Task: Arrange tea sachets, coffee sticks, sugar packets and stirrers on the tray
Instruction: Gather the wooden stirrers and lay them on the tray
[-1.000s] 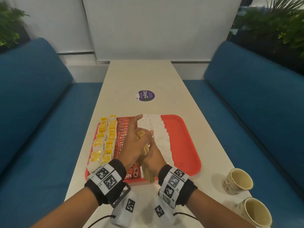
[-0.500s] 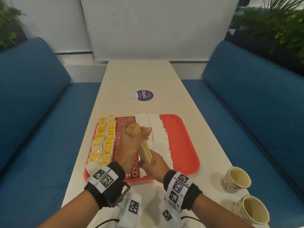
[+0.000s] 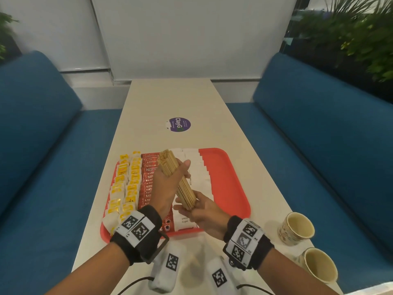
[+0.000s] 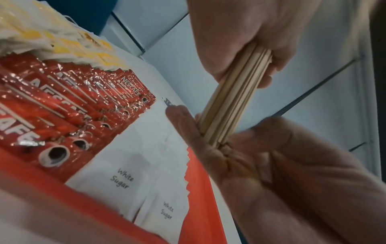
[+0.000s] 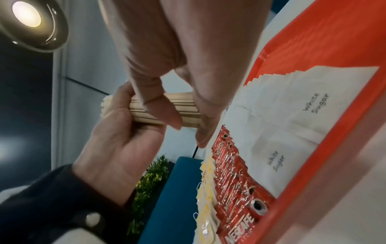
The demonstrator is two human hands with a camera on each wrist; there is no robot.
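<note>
— What's the biggest thing in front of you?

— A long pale table [image 3: 170, 99] running between two blue benches [image 3: 319, 128], with a purple round sticker [image 3: 178, 124] out in its middle. Nearer to me sits the red tray [image 3: 225, 175].

— What's on the tray?

— Three bands running away from me. On the left the yellow-and-white tea sachets [image 3: 125, 184] in two overlapping columns, then the red coffee sticks [image 3: 148, 179] just beside them, then the white sugar packets [image 3: 197, 171], marked "White Sugar" on the nearest ones. The right part of the tray is bare red.

— And the stirrers?

— The bundle of wooden stirrers [image 3: 176, 179] is off the tray, held up in the air above the coffee sticks and sugar packets, tilted with its far end higher.

— How are the hands on it?

— The left hand [image 3: 168, 184] is wrapped around the upper half of the bundle, thumb across the front. The right hand [image 3: 204, 211] cups the lower end, fingers curled up around it; in the left wrist view the stick ends sit against its palm [image 4: 240, 158].

— Anything smaller nearby?

— Two paper cups [image 3: 296, 227] stand on the table to the right of the tray, close together, well apart from the hands.
</note>
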